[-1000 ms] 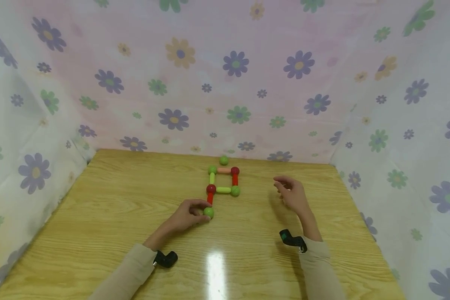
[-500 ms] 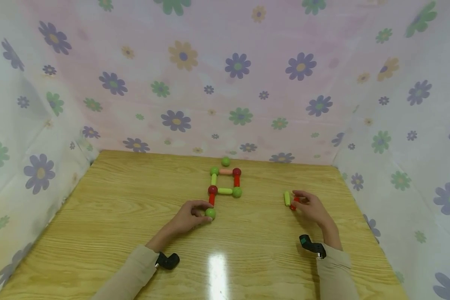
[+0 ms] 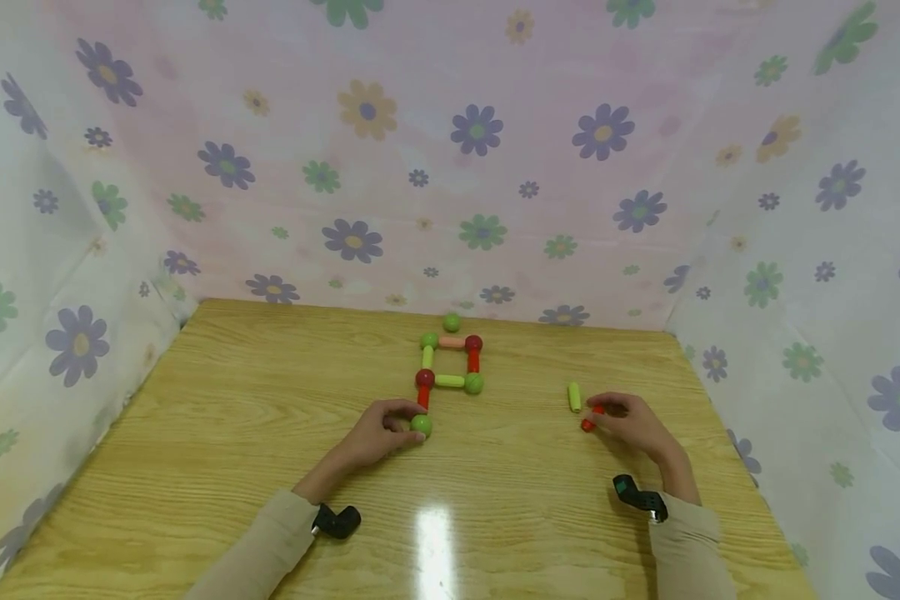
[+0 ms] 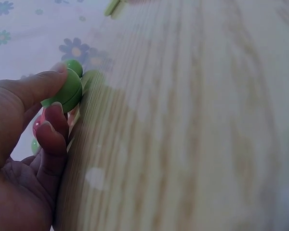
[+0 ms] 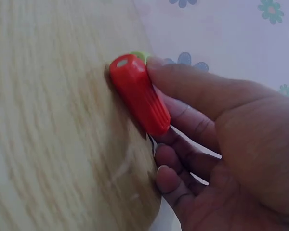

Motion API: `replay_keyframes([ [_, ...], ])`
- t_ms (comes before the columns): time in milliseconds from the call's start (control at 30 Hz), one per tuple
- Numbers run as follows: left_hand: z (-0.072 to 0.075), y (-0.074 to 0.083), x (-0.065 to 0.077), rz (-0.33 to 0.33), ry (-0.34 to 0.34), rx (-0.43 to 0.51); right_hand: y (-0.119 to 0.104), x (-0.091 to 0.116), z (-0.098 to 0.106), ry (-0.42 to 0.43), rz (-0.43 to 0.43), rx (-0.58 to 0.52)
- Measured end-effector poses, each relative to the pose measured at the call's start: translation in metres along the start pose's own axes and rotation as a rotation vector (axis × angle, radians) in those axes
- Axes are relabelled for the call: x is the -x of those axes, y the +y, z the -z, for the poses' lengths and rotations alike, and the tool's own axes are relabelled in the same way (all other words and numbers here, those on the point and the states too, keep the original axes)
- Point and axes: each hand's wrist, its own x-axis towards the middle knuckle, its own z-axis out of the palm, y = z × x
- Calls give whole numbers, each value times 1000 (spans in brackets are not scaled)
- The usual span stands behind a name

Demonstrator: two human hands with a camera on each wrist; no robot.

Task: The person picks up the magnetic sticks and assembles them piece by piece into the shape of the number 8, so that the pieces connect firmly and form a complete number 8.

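My left hand [image 3: 378,433] pinches a green ball [image 3: 422,426] at the near end of a red rod [image 3: 423,398]. That rod runs up to a dark red ball [image 3: 425,378], one corner of a square of coloured rods and balls. In the left wrist view, thumb and fingers sit round the green ball [image 4: 70,91]. On the right of the table, my right hand [image 3: 636,423] holds a loose red rod [image 3: 589,419] between thumb and fingers. The right wrist view shows the red rod [image 5: 137,94] close to the tabletop, a pale metal spot on its end.
A yellow-green rod [image 3: 574,397] lies just left of the right hand. Behind the square sits a single green ball [image 3: 452,322]. Flowered cloth [image 3: 435,167] encloses the wooden table [image 3: 285,367] at the back and sides.
My right hand has moved right and toward me, uncovering the yellow-green rod, and now grips the red rod, which has shifted slightly nearer. My left hand stays on the green ball.
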Motion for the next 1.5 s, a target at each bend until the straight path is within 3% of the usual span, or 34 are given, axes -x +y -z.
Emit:
replay_keyframes([
  [167,0,0,0,-7,-3,5,4,4,3,-10,-15,-15],
  [600,0,0,0,5,7,21,21,12,10,-97,55,-130],
  [967,-2,1,-1,-3,31,13,16,8,10,-61,17,-53],
  [1200,-5,1,-3,-3,43,12,10,7,2,-72,64,-28],
  [1333,-5,8,0,1,44,7,3,7,-5,-123,107,-52],
  [1500,-2,30,7,5,33,23,-11,8,-18,-188,188,-26],
])
